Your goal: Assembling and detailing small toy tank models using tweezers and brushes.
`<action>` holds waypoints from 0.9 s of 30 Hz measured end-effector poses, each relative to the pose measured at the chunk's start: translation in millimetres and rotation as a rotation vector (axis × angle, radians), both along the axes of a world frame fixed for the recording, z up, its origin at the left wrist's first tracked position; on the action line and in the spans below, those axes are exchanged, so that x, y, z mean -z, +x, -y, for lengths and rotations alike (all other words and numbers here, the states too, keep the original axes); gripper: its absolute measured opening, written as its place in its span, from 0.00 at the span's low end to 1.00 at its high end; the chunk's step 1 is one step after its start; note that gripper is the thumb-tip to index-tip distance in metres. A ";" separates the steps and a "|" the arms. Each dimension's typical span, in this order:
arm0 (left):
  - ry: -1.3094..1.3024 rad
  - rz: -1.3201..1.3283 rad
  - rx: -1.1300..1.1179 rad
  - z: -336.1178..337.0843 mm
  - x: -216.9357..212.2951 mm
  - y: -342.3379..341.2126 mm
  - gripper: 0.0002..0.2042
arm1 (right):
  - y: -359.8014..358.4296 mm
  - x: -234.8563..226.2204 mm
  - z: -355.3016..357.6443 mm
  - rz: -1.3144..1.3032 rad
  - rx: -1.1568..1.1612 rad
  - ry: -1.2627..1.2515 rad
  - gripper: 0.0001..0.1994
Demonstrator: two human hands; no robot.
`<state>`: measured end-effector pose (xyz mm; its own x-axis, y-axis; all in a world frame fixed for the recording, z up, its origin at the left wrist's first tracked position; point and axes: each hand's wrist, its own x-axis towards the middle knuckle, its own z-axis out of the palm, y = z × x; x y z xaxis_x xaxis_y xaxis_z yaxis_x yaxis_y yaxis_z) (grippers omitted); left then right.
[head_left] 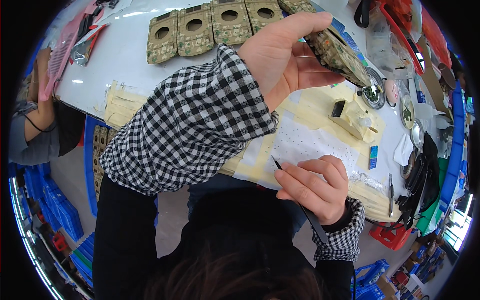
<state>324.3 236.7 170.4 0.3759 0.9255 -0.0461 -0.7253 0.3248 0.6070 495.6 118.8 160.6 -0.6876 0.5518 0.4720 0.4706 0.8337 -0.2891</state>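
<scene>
- Writing first: there's a small blue rectangular card with tiny print (373,157) at right of centre, lettering too small to read.
- Left hand (282,57), upper centre: palm turned to the camera, thumb up top stretched right, fingers curled underneath. It's clamped on a green-and-tan camouflage model shell (340,57), which is tilted and sits upper right of centre, up off the white desk (127,42).
- That forearm, in a black-and-white checked sleeve cover (185,120), runs up diagonally from lower left.
- Right hand (320,190), lower right of centre: thumb and fingers together, pinching slim black tweezers (314,225). The tip aims upper left over a white sheet dotted with dark specks (310,142); can't tell if it's touching.
- Just above and right of the sheet: a cream tape-covered block (352,120).
- Top centre: four flat camouflage pieces with round holes (195,42) in a row.
</scene>
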 end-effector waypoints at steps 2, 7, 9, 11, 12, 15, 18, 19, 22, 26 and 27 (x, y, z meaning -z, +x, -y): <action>0.015 -0.005 -0.002 0.4 0.1 -0.5 0.15 | -0.5 -0.6 0.5 0.000 0.000 0.001 0.14; 0.012 -0.007 -0.005 1.5 -0.5 -2.3 0.15 | 1.5 -3.1 -1.0 -0.054 -0.009 -0.072 0.14; 0.009 -0.007 0.003 0.3 -1.1 -2.2 0.15 | 5.7 -5.5 -1.8 -0.131 0.013 -0.150 0.14; 0.004 -0.005 0.013 0.6 -2.6 -2.7 0.14 | 10.5 -8.4 -0.5 -0.241 0.072 -0.245 0.14; 0.020 -0.077 0.043 0.7 -4.5 -5.7 0.16 | 13.5 -7.5 -0.2 -0.320 0.092 -0.270 0.14; 0.059 -0.288 0.093 6.1 -11.1 -17.1 0.20 | 27.9 -22.6 -1.0 -0.403 0.212 -0.215 0.14; 0.045 -0.425 0.107 13.4 -13.3 -24.0 0.21 | 38.5 -42.9 -7.5 -0.311 0.251 -0.007 0.14; 0.021 -0.431 0.125 14.2 -9.6 -28.7 0.21 | 38.6 -48.7 -11.3 -0.259 0.261 0.064 0.14; 0.142 -0.451 0.305 16.0 -19.0 -27.3 0.21 | 37.5 -64.3 -22.6 -0.056 0.272 0.249 0.13; 0.227 -0.511 0.431 21.8 -13.2 -29.0 0.12 | 30.7 -56.3 -32.6 0.041 0.268 0.392 0.13; 0.277 -0.562 0.448 23.3 -13.3 -27.8 0.11 | 30.2 -54.8 -33.0 0.051 0.270 0.415 0.13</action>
<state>296.6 213.4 183.7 0.7062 0.6959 -0.1301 -0.1187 0.2976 0.9473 525.8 151.8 215.4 -0.5740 0.4861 0.6589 0.6905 0.7199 0.0704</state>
